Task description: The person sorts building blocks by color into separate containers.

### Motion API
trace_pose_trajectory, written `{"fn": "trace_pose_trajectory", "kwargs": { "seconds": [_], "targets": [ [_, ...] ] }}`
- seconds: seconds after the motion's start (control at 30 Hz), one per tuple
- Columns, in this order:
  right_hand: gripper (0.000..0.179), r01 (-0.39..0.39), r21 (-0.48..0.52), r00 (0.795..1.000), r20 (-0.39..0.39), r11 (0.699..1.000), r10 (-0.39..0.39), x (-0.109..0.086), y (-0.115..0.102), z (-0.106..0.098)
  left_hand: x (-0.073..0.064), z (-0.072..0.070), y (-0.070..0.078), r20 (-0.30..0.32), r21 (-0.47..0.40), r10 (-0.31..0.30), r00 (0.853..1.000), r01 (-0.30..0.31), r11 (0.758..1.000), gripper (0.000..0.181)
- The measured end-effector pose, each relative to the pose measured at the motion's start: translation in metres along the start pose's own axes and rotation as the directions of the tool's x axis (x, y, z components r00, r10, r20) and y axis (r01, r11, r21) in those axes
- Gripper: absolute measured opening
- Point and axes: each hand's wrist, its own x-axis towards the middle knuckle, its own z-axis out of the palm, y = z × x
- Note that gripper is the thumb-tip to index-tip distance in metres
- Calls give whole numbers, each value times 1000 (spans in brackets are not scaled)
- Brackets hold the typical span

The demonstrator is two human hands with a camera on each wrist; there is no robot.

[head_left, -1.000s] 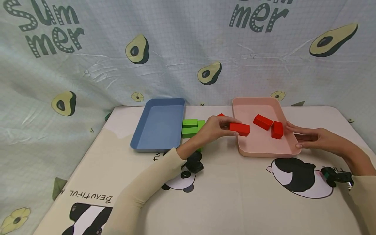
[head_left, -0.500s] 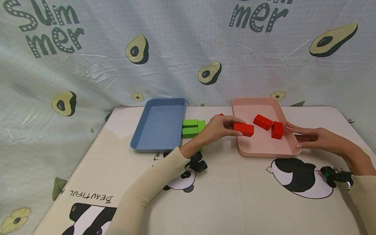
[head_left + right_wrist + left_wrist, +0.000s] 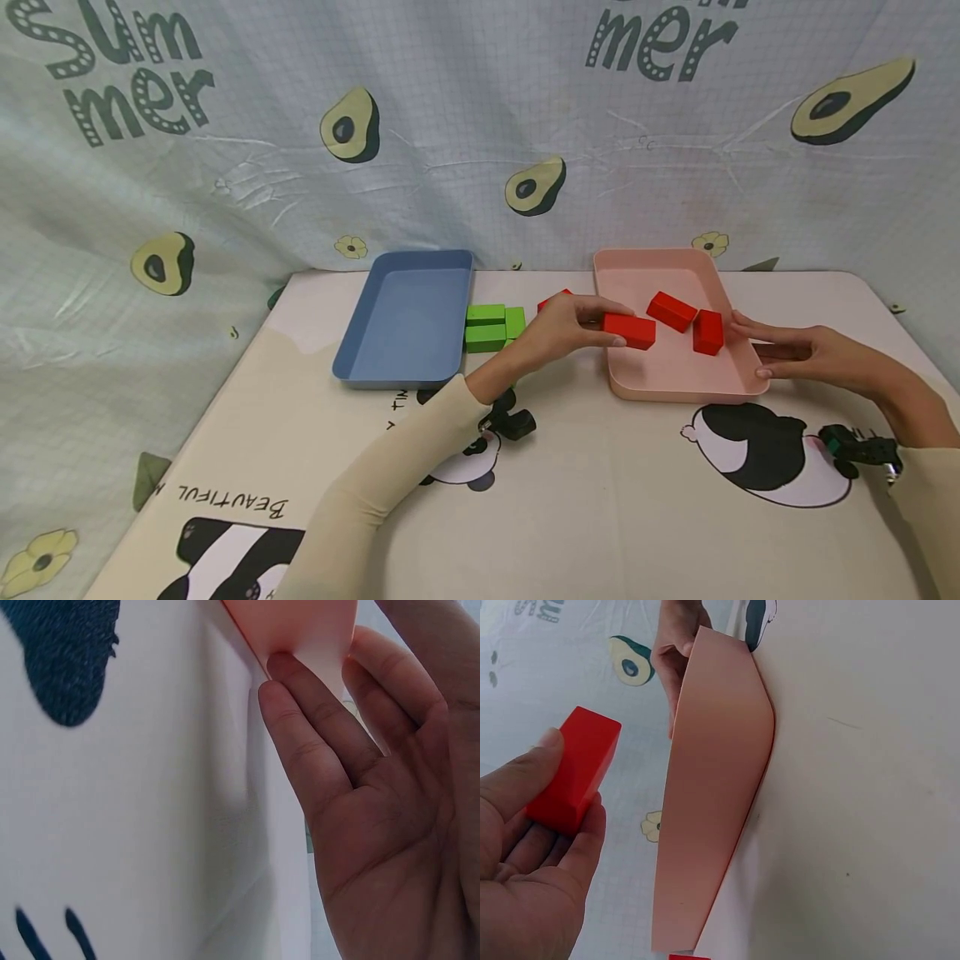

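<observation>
My left hand [image 3: 558, 329] pinches a red block [image 3: 630, 332] between thumb and fingers, over the left rim of the pink tray [image 3: 675, 379]. In the left wrist view the held block [image 3: 577, 769] is tilted beside the tray's outer wall [image 3: 712, 750]. Two more red blocks, one slanted [image 3: 671, 311] and one standing lengthwise [image 3: 708, 332], lie inside the tray. At the tray's right side rests my right hand [image 3: 821, 358]; the right wrist view has its fairly straight fingers [image 3: 319, 712] against the outer wall.
A blue tray [image 3: 397, 325] stands to the left. Several green blocks [image 3: 485, 337] lie beside its right edge. Another red block [image 3: 551, 300] is partly hidden behind my left hand. A patterned sheet [image 3: 450, 125] hangs behind the table [image 3: 585, 500].
My left hand has carried the red block rightward, farther over the pink tray, uncovering more of the red block behind it. The right hand and both trays have stayed put.
</observation>
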Motion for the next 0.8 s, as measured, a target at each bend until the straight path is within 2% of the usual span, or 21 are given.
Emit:
{"fn": "trace_pose_trajectory", "kwargs": {
  "seconds": [0.57, 0.8],
  "targets": [
    [76, -2, 15, 1000, 4, 1000, 2, 0, 1, -1, 10, 7, 2, -4, 24, 12, 1000, -12, 1000, 38],
    [75, -2, 14, 1000, 7, 1000, 2, 0, 0, -1, 14, 10, 5, -8, 31, -17, 1000, 17, 999, 38]
  ]
}}
